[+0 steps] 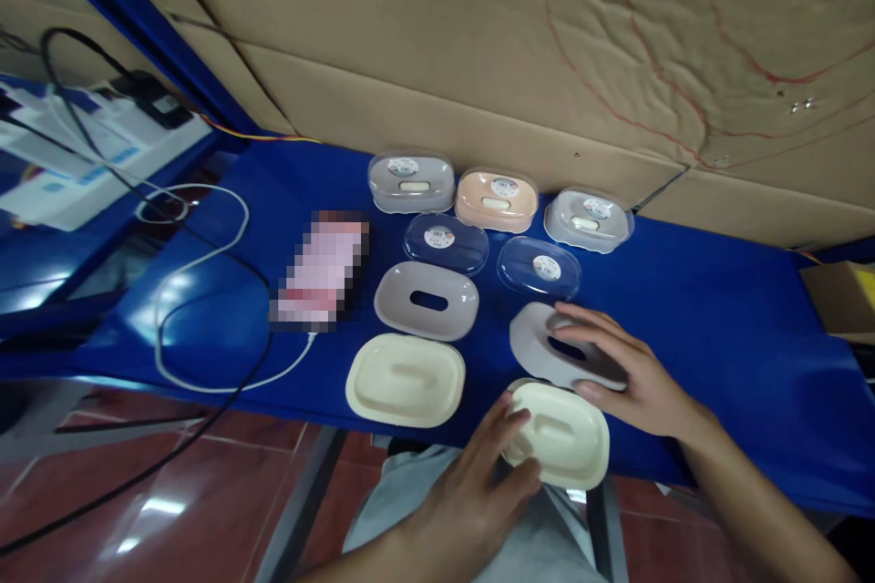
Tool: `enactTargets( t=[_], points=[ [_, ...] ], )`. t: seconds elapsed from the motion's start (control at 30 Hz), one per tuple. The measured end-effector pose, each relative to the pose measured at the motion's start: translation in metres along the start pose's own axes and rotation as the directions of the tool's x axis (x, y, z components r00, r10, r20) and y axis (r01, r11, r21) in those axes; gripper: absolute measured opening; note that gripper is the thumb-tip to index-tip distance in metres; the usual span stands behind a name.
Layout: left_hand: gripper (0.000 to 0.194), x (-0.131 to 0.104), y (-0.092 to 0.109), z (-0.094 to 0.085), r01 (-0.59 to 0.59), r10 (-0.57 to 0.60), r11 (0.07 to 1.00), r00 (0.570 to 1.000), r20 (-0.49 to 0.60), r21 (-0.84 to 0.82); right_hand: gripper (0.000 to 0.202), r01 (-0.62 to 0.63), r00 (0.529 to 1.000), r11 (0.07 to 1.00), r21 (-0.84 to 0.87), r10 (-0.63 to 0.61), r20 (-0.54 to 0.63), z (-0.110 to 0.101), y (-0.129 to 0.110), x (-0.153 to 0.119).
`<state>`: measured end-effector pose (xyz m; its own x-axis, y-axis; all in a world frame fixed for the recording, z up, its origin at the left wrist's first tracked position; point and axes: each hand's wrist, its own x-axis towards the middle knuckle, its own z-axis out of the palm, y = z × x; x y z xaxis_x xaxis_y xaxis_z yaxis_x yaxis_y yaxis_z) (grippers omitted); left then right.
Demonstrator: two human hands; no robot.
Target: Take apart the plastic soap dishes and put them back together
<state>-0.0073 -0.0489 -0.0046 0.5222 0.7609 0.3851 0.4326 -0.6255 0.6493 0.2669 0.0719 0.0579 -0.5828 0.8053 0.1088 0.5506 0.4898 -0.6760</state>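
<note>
Kinda dim on my feed. Light looks overhead, judging by white glare on the floor tiles (164, 506). The cream dish (581, 446) at the left hand (482, 469) comes through pretty bright. I'm getting softness overall, wide-angle stretch at the edges, darker cardboard (424, 27) top right, and a pixelated phone (323, 269).

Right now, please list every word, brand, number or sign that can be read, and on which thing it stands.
No text can be read; visible marks:
Round stickers on the peach box and two grey boxes: too small.
Round stickers on the two loose clear lids: too small.
Phone screen: pixelated.
Label on black plug, blue marks on white power strip: too blurred.
Two grey trays and two cream trays: no print visible.
</note>
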Motion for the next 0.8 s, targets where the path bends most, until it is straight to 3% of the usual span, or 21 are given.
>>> enactTargets(
  t=[0.07, 0.17, 0.27, 0.37, 0.43, 0.53, 0.63, 0.8],
  points=[
    [0.030, -0.002, 0.000, 0.000, -0.063, 0.059, 0.989, 0.998, 0.034, 0.135, 0.051, 0.017, 0.998, 0.982, -0.186, -0.027, -0.051, 0.012, -0.003, 0.010],
    [0.026, -0.002, 0.000, -0.001, -0.100, 0.097, 0.962, 0.995, 0.026, 0.253, 0.054, 0.063, 0.998, 0.941, -0.332, -0.060, 0.018, 0.026, -0.010, 0.024],
    [0.019, -0.002, 0.000, -0.004, -0.094, 0.104, 0.946, 0.994, -0.016, 0.311, 0.064, 0.113, 0.991, 0.927, -0.357, -0.079, 0.107, 0.027, -0.012, 0.036],
    [0.024, -0.001, 0.000, -0.007, -0.110, 0.125, 0.940, 0.992, -0.027, 0.323, 0.066, 0.154, 0.984, 0.934, -0.323, -0.113, 0.141, 0.013, -0.001, 0.047],
    [0.029, 0.000, 0.001, -0.007, -0.142, 0.150, 0.938, 0.989, -0.001, 0.316, 0.060, 0.124, 0.992, 0.932, -0.341, -0.106, 0.070, -0.003, 0.016, 0.055],
    [0.030, 0.004, 0.002, -0.004, -0.155, 0.149, 0.931, 0.988, 0.044, 0.332, 0.057, -0.028, 0.991, 0.879, -0.476, -0.036, -0.126, -0.031, 0.050, 0.069],
    [0.024, 0.007, 0.001, 0.000, -0.127, 0.123, 0.929, 0.992, 0.032, 0.347, 0.062, -0.158, 0.977, 0.808, -0.567, 0.045, -0.209, -0.053, 0.080, 0.075],
    [0.024, 0.009, -0.004, 0.001, -0.057, 0.072, 0.939, 0.997, -0.033, 0.338, 0.059, -0.239, 0.959, 0.768, -0.594, 0.090, -0.268, -0.057, 0.095, 0.061]
  ],
)
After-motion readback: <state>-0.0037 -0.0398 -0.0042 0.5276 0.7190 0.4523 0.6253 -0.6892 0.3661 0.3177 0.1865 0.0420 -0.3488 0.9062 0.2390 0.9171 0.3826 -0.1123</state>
